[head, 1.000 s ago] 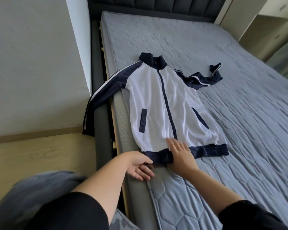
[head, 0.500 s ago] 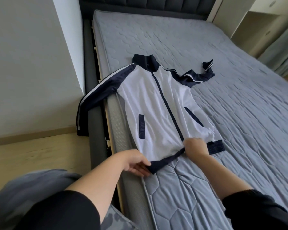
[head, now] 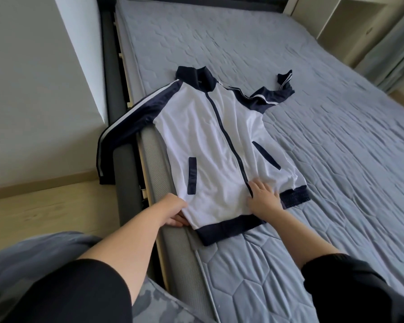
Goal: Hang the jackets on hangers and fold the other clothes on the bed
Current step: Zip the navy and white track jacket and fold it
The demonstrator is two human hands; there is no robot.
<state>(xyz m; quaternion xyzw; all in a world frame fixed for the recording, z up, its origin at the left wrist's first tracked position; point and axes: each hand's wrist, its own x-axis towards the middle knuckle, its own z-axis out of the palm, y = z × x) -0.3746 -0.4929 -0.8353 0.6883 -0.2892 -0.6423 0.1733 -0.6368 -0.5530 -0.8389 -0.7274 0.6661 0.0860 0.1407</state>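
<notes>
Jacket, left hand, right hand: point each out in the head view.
jacket (head: 196,136): head view, white front panel above the dark pocket.
left hand (head: 173,208): head view, back of the hand at the jacket's side edge.
right hand (head: 262,198): head view, back of the hand, beside the zip.

Matt cloth jacket (quilted mattress)

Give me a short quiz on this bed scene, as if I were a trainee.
1. True or false: the jacket lies zip-side up on the mattress.
2. Where does the right hand rest? A, on the collar. B, on the white front beside the zip, near the hem. C, on the floor.
3. Fill in: one dark sleeve hangs over the mattress's ____.
Key: 1 true; 2 B; 3 edge.
</notes>
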